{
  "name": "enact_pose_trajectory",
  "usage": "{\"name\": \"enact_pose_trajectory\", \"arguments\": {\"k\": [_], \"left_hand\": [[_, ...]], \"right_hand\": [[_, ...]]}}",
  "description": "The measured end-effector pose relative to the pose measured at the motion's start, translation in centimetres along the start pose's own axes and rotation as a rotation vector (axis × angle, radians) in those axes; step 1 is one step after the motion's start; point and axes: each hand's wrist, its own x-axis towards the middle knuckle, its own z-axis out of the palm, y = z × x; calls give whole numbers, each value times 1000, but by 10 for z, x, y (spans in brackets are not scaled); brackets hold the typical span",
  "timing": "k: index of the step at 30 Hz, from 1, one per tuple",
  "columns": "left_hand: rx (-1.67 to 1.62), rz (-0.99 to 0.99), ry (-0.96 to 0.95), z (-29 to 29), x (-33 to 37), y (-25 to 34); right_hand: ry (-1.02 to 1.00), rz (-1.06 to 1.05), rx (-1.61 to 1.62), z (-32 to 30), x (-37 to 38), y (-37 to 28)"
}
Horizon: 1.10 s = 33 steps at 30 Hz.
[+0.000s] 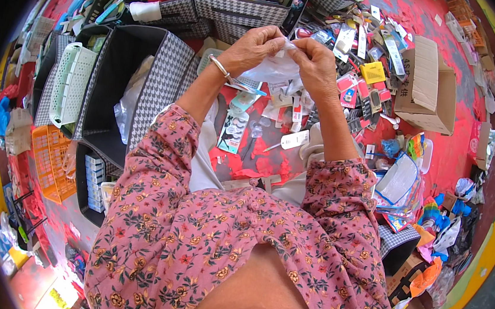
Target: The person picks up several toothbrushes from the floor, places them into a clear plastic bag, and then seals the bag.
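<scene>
My left hand (250,47) and my right hand (315,62) are raised together over the red floor, both pinching the top of a small clear plastic bag (275,69) that hangs between them. A metal bangle (220,66) sits on my left wrist. Both arms wear pink flowered sleeves (157,164). Below the bag lie several small packaged items on cards (235,123) and white tags (294,139).
A black houndstooth fabric bin (147,79) stands at the left with a white plastic basket (73,81) beside it. More houndstooth bins (238,7) line the back. A cardboard box (430,83) sits at the right. An orange basket (50,162) and loose packets (400,181) crowd the floor.
</scene>
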Motion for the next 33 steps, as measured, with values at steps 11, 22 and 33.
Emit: {"name": "enact_pose_trajectory", "arguments": {"k": [11, 22, 33], "left_hand": [[-150, -111, -50, 13, 1, -10], [-249, -170, 110, 8, -1, 9], [341, 140, 384, -7, -2, 8]], "right_hand": [[-70, 331, 893, -7, 2, 12], [77, 139, 469, -7, -3, -12], [109, 221, 612, -18, 2, -2]]}}
